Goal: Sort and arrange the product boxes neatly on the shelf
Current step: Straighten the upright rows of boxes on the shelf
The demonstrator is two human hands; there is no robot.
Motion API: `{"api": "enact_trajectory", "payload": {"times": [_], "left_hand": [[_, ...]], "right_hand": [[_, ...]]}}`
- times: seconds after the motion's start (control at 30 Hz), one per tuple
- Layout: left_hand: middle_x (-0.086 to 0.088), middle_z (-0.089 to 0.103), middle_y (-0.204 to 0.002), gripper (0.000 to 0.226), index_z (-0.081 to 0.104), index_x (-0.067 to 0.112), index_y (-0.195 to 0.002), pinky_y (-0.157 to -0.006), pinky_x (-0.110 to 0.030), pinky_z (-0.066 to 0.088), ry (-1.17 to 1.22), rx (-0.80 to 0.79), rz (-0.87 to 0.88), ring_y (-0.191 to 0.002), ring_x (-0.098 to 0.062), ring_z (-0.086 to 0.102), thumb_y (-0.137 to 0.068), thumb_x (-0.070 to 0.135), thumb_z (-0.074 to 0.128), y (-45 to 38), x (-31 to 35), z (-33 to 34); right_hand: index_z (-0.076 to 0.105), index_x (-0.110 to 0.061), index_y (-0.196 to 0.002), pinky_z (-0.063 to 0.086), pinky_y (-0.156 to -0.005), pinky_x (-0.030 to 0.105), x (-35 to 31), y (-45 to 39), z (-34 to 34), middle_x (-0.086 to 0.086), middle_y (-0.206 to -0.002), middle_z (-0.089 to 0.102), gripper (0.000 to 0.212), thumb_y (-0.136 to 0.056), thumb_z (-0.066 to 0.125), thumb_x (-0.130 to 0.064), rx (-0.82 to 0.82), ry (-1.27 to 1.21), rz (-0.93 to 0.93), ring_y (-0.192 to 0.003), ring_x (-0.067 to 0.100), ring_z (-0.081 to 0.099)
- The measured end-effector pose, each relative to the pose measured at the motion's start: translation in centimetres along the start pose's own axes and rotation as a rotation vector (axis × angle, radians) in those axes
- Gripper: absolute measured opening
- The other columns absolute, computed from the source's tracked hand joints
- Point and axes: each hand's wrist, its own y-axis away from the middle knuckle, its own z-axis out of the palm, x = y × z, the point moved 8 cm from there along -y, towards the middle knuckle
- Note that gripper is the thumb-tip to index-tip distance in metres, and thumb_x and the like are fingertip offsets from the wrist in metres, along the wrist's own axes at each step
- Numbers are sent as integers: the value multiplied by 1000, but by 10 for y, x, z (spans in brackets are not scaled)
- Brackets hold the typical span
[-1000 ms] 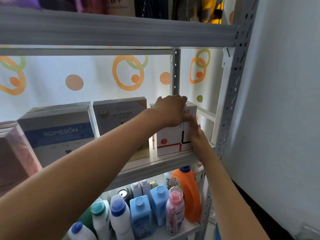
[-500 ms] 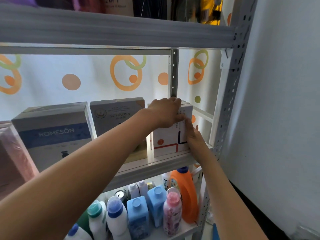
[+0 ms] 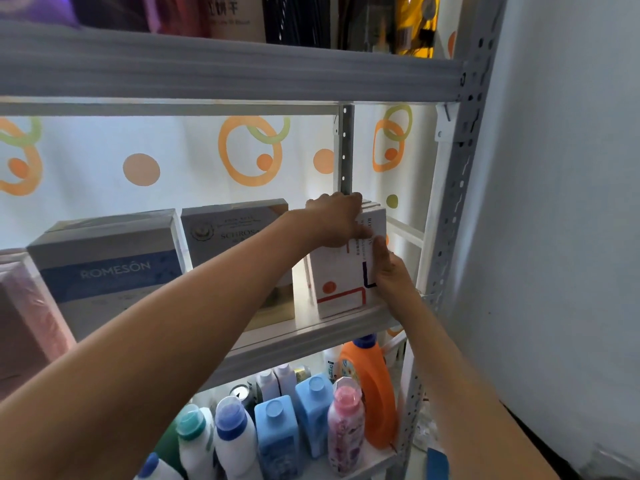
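Beside ROMESÔN box (image 3: 104,268) and SCHROSA box (image 3: 228,233), hand-held white box (image 3: 341,282)

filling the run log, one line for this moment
left hand grips white box top | right hand holds its right edge | box upright on middle shelf
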Motion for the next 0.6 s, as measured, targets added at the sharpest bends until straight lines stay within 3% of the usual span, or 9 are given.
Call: {"api": "enact_trajectory", "payload": {"times": [0.1, 0.17, 0.2, 0.27, 0.33, 0.5, 0.6], "left_hand": [[-8, 57, -116, 56, 42, 12, -133, -64, -27, 42, 192, 118, 15, -89, -20, 53, -91, 42, 63, 6, 6, -16], [-10, 55, -115, 66, 32, 16, -141, -60, -25, 40, 302, 164, -12, -91, -23, 56, -90, 38, 65, 10, 1, -19], [-12, 54, -117, 75, 22, 21, -148, -63, -27, 45, 362, 156, -36, -95, -27, 58, -89, 36, 67, 13, -4, -15], [-16, 52, -124, 98, -1, 33, -154, -77, -38, 53, 436, 107, -79, -101, -35, 60, -87, 31, 70, 18, -14, -3], [-17, 53, -126, 104, -8, 38, -153, -81, -38, 52, 421, 43, -109, -103, -35, 59, -87, 25, 71, 24, -21, 12], [-12, 58, -116, 77, 35, 24, -142, -77, -33, 46, 313, 12, -116, -98, -30, 55, -79, 27, 78, 28, -23, 22], [-10, 57, -107, 67, 42, 15, -129, -69, -31, 41, 151, -10, -155, -89, -26, 52, -75, 29, 80, 24, -18, 22]], "right_hand": [[63, -22, -92, 60, -67, 30, -31, -10, -28, 1, -82, 73, 77, -71, 34, -90, 32, 105, -128, -72, 17, 72], [61, -21, -90, 54, -56, 19, -52, -16, -43, 0, -76, 69, 76, -68, 42, -92, 14, 234, -179, -65, 15, 68], [59, -23, -87, 49, -52, 15, -62, -18, -46, -3, -74, 66, 65, -72, 45, -85, -8, 318, -201, -63, 12, 64], [60, -25, -87, 44, -54, 21, -73, -27, -47, -5, -75, 62, 48, -77, 49, -71, -68, 511, -254, -65, 12, 61], [63, -20, -94, 45, -59, 29, -77, -34, -42, -2, -80, 62, 54, -77, 57, -71, -128, 673, -294, -71, 17, 61], [61, -24, -101, 46, -65, 31, -72, -42, -38, -3, -92, 59, 71, -68, 51, -86, -113, 985, -354, -78, 14, 55], [60, -23, -104, 50, -72, 35, -69, -39, -35, -2, -96, 59, 83, -65, 41, -94, -88, 1087, -396, -83, 16, 54]]}}
